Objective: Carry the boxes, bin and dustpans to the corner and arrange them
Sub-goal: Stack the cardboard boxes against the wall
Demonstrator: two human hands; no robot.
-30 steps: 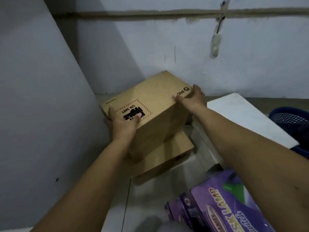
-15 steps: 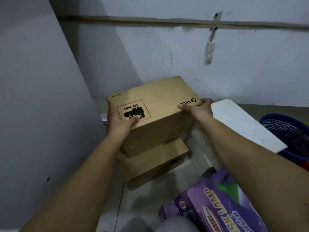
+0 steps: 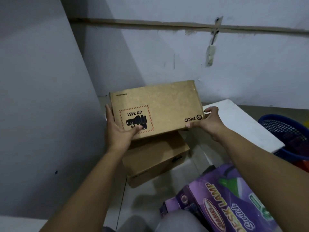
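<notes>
Top box (image 3: 157,108) over lower box (image 3: 155,158), lamp box (image 3: 225,203) in front, basket (image 3: 284,131) right

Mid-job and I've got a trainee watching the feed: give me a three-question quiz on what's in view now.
1. True or false: both hands grip the top cardboard box.
2. What lies directly beneath that box? A) lower cardboard box B) white board C) blue basket
3. What two words are printed large on the purple box?

Key:
1. True: the left hand and the right hand each hold one end.
2. A: the lower cardboard box. The white board and blue basket lie to the right.
3. DESK LAMP.
</notes>
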